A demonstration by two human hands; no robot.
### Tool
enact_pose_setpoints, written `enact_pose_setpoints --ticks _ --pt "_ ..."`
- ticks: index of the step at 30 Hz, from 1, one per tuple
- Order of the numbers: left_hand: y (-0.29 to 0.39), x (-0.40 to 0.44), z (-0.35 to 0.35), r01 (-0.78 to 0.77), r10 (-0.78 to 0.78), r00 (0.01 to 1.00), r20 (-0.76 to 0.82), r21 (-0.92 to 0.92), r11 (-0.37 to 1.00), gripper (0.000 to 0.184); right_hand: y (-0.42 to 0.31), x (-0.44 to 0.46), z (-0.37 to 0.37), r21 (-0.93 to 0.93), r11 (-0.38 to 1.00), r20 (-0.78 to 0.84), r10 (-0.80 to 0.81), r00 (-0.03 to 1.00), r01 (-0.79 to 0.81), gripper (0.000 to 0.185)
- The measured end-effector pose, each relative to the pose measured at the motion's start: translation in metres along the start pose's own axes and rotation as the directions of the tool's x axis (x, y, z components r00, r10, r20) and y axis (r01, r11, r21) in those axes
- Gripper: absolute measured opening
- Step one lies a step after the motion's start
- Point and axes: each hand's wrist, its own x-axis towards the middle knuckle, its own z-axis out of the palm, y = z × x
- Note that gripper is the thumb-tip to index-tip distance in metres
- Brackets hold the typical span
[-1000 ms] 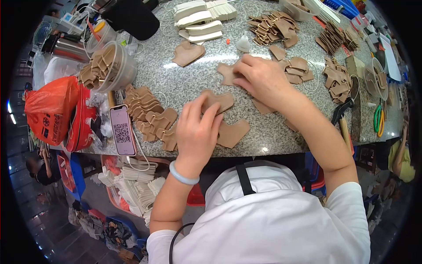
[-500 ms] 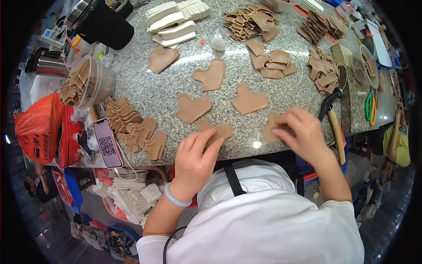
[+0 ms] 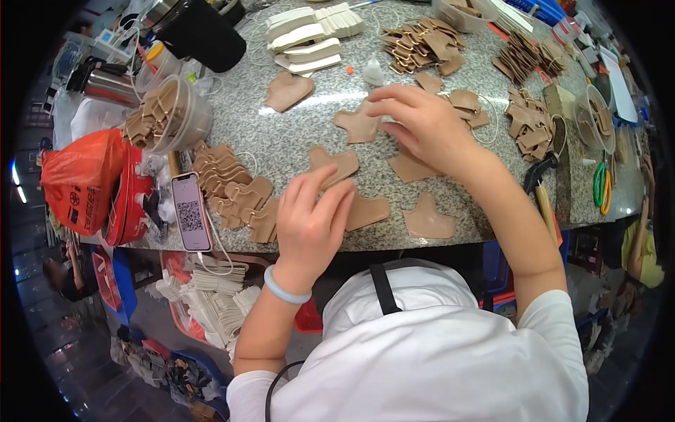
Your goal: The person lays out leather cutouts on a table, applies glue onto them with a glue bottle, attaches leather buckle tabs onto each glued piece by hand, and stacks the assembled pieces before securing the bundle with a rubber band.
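My left hand [image 3: 313,221] is low over the front of the granite table, wearing a pale bangle, its loosely bent fingers apart. Beside its thumb lies a brown T-shaped leather piece [image 3: 368,211], partly covered by the hand. Another leather piece [image 3: 334,166] lies just beyond its fingertips. Farther out, my right hand [image 3: 425,126] is open, fingertips at the edge of a leather piece [image 3: 357,124]; whether they touch it I cannot tell. Under its wrist a leather piece [image 3: 411,167] is partly hidden. One more leather piece [image 3: 427,216] rests near the front edge.
A phone [image 3: 188,211] and overlapping leather pieces with metal rings [image 3: 232,186] lie at left, near a plastic tub [image 3: 188,123]. White strips [image 3: 309,42], a small white bottle [image 3: 373,71] and leather piles [image 3: 425,43] stand farther back. A hammer [image 3: 543,190] lies at right.
My right hand has left the near-right leather piece and reached up to the far middle one. That near piece now lies turned, its stem pointing away. My left hand stays near its piece.
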Motion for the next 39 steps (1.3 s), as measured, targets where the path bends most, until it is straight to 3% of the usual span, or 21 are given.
enact_pose_setpoints --ticks 1,5,7,9,11,12,14,16,18,20,24,26,29,30,35,39 --pt "-0.003 0.002 0.000 0.004 -0.004 1.000 -0.004 0.006 1.000 0.023 0.008 0.005 0.009 -0.067 0.997 0.082 -0.042 0.996 0.048 0.019" --pt "-0.012 0.000 0.006 0.022 -0.024 0.999 0.048 0.035 0.999 0.020 0.009 0.003 0.018 -0.157 0.987 0.136 -0.017 0.991 0.039 0.019" --pt "-0.015 -0.005 0.008 0.034 -0.035 0.998 0.056 0.013 0.999 0.018 -0.008 -0.006 0.013 -0.217 0.966 0.155 0.177 0.972 -0.141 0.021" --pt "-0.019 -0.006 0.008 0.025 -0.024 0.998 0.051 -0.026 0.999 0.016 -0.011 -0.007 0.010 -0.208 0.966 0.143 0.183 0.973 -0.151 0.023" --pt "-0.021 -0.004 0.006 0.023 -0.021 0.998 0.060 -0.041 0.999 0.018 -0.007 -0.006 0.008 -0.094 0.901 0.069 0.430 0.900 -0.424 0.022" --pt "-0.022 -0.002 0.005 0.022 -0.018 0.998 0.067 -0.049 0.999 0.020 0.004 -0.003 0.008 -0.108 0.926 -0.055 0.358 0.932 -0.362 0.026" --pt "-0.023 -0.004 0.007 0.015 -0.012 0.998 0.063 -0.046 0.999 0.021 0.013 0.014 0.008 -0.006 0.891 -0.109 0.451 0.886 -0.454 0.033" --pt "-0.021 -0.004 0.007 0.004 -0.001 0.998 0.060 -0.043 0.999 0.021 0.032 0.021 0.021 0.004 0.909 -0.166 0.411 0.897 -0.416 0.039" --pt "-0.012 -0.008 0.007 0.021 -0.018 0.999 -0.048 0.048 0.999 0.024 0.038 0.030 0.029 0.017 0.880 -0.094 0.474 0.875 -0.475 0.039" --pt "0.000 -0.017 -0.002 -0.052 0.053 0.998 -0.019 0.078 0.996 0.027 0.044 0.031 0.032 -0.026 0.882 -0.065 0.467 0.882 -0.470 0.038" --pt "0.010 -0.033 0.000 -0.102 0.104 0.989 0.109 -0.028 0.994 0.029 0.043 0.026 0.023 0.093 0.887 -0.113 0.461 0.880 -0.453 0.034" --pt "0.004 -0.037 -0.002 -0.090 0.091 0.991 0.099 -0.014 0.996 0.029 0.036 0.013 0.006 0.368 0.814 -0.068 0.505 0.860 -0.449 0.031" --pt "0.004 -0.035 -0.004 -0.056 0.057 0.995 0.087 -0.008 0.998 0.028 0.004 -0.017 -0.033 0.471 0.693 0.044 0.599 0.800 -0.545 0.027" --pt "0.006 -0.034 -0.003 -0.100 0.102 0.992 0.072 -0.028 0.995 0.028 -0.001 -0.033 -0.041 0.600 0.604 0.071 0.613 0.787 -0.524 0.025" --pt "0.036 -0.037 0.028 -0.331 0.341 0.937 0.070 -0.130 0.935 0.035 -0.036 -0.093 -0.079 0.572 0.524 0.211 0.650 0.730 -0.631 0.030" --pt "0.052 -0.035 0.039 -0.275 0.283 0.958 0.055 -0.115 0.954 0.033 -0.048 -0.125 -0.089 0.503 0.558 0.189 0.675 0.714 -0.660 0.028"
